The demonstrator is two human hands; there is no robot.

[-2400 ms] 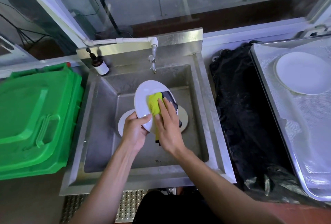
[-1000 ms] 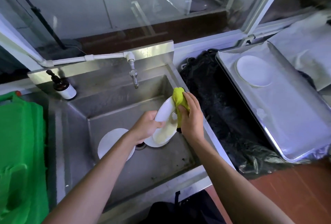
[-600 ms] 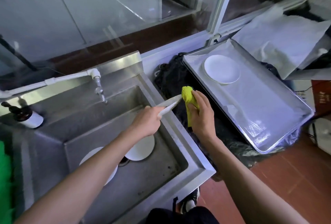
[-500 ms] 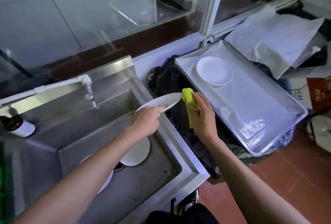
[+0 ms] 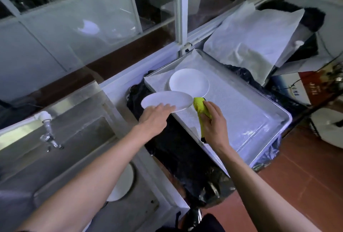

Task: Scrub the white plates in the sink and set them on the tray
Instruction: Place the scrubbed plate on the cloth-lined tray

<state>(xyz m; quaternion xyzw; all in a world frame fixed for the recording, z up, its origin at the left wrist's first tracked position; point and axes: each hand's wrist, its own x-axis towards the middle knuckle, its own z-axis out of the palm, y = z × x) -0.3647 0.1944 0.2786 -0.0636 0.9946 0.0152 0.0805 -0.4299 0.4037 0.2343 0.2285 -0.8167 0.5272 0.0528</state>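
My left hand (image 5: 155,118) holds a white plate (image 5: 167,101) by its near edge. My fingers lie on top of it, and I cannot see my thumb. The plate is nearly flat and up in the air, over the near corner of the tray (image 5: 259,131). Its far edge is just beside the sponge (image 5: 200,109).

My right hand (image 5: 213,122) has a tight grip on the yellow sponge. The sponge sticks up above my fingers and hangs down below them. This hand is over the tray too.

A second plate (image 5: 189,82) lies flat in the far corner of the tray. A third plate (image 5: 122,183) is down in the sink (image 5: 78,139), partly hidden by my left arm. A black bag (image 5: 181,157) lies between the sink and the tray.
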